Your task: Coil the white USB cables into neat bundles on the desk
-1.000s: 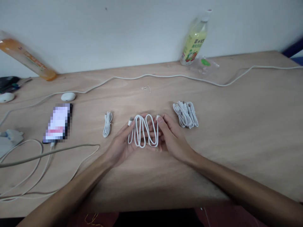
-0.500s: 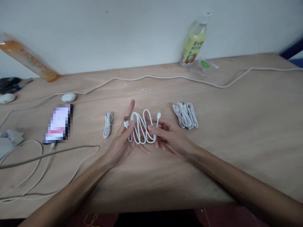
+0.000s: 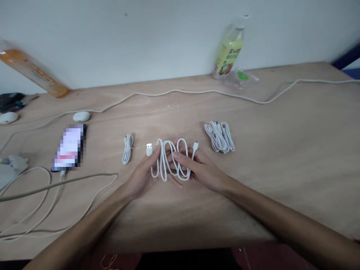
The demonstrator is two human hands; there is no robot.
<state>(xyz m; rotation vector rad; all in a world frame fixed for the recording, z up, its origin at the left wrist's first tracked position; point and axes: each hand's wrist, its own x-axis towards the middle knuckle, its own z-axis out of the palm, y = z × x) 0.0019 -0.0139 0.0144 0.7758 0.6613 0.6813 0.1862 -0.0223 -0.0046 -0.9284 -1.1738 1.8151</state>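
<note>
A white USB cable [image 3: 163, 165], folded into several loose loops, lies across both hands above the table. My left hand [image 3: 142, 174] is closed on its left side, thumb near the USB-A plug, which points up. With its thumb pressed on the loops, my right hand [image 3: 206, 168] grips the right part, where the smaller plug sticks up. Some fingers of both hands are hidden behind the loops. Left of my hands rests a single coiled white cable [image 3: 128, 149]. To the right lies a bundle of coiled white cables [image 3: 219, 137].
A phone [image 3: 69, 146] with a charging cord lies at left, near a white earbud case [image 3: 81, 116]. An orange drink bottle [image 3: 36, 73] and a yellow-green bottle [image 3: 229, 52] lean at the wall. A long white cord [image 3: 174, 91] crosses the table [image 3: 281, 150].
The loops have come slightly lower and spread wider, the small plug shifting right. My left index finger, raised before, has folded down, and my right thumb has moved a little left over the loops.
</note>
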